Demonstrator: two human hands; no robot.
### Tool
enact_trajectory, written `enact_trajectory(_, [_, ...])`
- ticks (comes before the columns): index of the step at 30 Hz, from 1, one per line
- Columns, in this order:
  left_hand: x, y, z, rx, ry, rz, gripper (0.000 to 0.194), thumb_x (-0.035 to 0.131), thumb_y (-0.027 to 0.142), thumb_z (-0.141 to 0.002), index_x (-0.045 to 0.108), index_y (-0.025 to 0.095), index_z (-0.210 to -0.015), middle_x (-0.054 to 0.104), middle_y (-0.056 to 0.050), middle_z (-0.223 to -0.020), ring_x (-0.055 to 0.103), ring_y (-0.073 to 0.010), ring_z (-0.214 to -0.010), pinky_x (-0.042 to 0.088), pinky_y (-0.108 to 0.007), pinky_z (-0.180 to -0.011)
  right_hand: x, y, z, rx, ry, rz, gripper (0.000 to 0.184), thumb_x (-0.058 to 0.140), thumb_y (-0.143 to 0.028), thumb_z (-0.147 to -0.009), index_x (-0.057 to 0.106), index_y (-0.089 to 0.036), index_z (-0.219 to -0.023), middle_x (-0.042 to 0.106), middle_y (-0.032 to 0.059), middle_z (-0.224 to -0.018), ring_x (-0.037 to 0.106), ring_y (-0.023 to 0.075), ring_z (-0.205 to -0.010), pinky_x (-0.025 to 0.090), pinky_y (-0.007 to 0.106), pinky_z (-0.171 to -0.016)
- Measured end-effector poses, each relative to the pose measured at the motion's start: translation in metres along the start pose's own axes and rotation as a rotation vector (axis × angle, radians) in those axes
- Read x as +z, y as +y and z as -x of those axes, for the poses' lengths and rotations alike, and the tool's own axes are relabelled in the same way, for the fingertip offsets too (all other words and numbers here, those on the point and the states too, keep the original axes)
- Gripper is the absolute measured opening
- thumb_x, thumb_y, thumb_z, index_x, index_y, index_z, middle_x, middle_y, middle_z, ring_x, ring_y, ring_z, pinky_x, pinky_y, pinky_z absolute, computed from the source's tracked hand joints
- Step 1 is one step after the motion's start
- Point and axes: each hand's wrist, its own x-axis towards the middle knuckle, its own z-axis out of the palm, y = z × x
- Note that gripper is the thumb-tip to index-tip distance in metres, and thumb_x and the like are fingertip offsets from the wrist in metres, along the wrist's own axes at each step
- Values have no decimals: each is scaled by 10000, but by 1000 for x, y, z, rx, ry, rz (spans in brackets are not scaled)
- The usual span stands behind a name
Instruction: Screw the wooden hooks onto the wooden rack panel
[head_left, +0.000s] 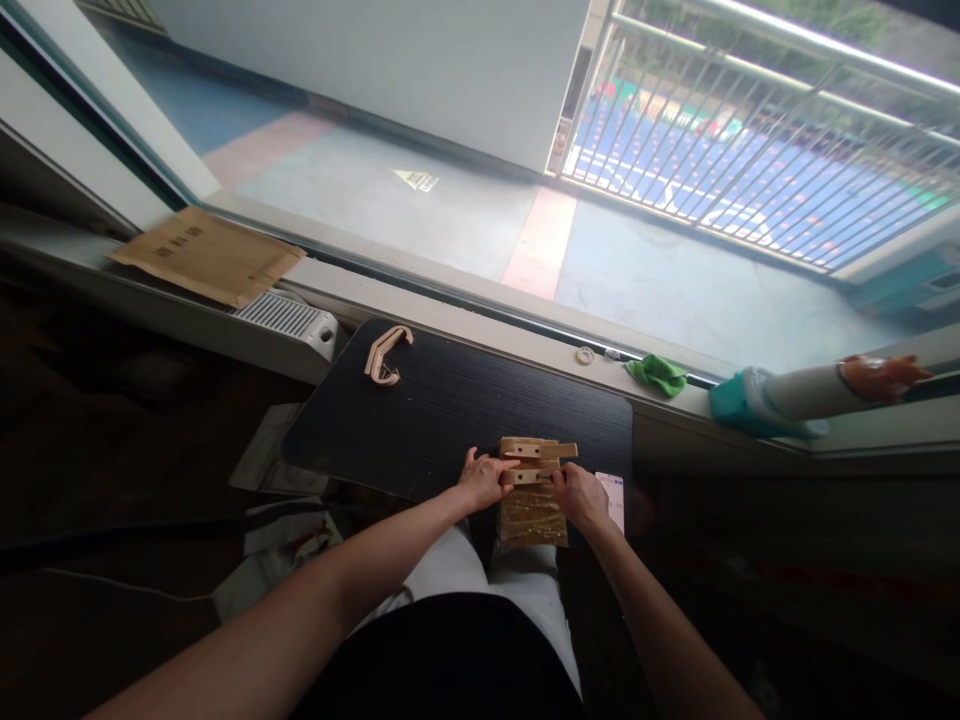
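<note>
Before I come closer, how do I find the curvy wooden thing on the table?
Below the big glass window, find the dark table with rounded corners. Near its far left corner lies a pale wooden piece, bent like a hook. Its bend sets it apart from the straight light-brown wooden bars further right.

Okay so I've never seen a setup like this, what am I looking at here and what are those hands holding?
There's no machine here: a person works with bare hands, and the single picture comes from a camera worn on their head, looking forward and down. On the dark, rounded-corner table lies a curved, pale wooden piece. At the near edge is a shiny brown block, with two slim, pale wooden pieces above it. The left hand and right hand are at opposite ends of the nearer piece; how firmly it's held I can't tell. A phone with a lit screen sits beside the right hand.
</note>
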Motion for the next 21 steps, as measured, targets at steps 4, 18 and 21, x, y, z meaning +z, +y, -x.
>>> enact_trajectory(4, [0, -1, 0, 13, 5, 7, 457, 600, 372, -711, 545, 356, -1164, 658, 1, -1072, 558, -239, -999, 169, -524, -1022, -7, 2, 4, -122, -20, 17, 230, 380, -275, -863, 545, -174, -987, 648, 80, -931, 610, 186, -823, 388, 267, -654])
enact_trajectory(18, [1, -2, 0, 15, -2, 16, 466, 588, 364, -713, 531, 355, -1176, 648, 0, -1092, 544, -236, -1023, 156, -522, -1026, -1, -4, 1, -14, -104, 59, 320, 354, -256, -860, 653, -144, -837, 672, 142, -903, 631, 220, -813, 418, 283, -655])
enact_trajectory(21, [0, -1, 0, 18, -11, 13, 460, 578, 370, -719, 530, 353, -1176, 649, -4, -1089, 545, -238, -1021, 160, -520, -1021, -1, 0, -2, 3, -126, -11, 324, 344, -267, -854, 636, -135, -896, 665, 139, -950, 622, 217, -860, 416, 281, -677])
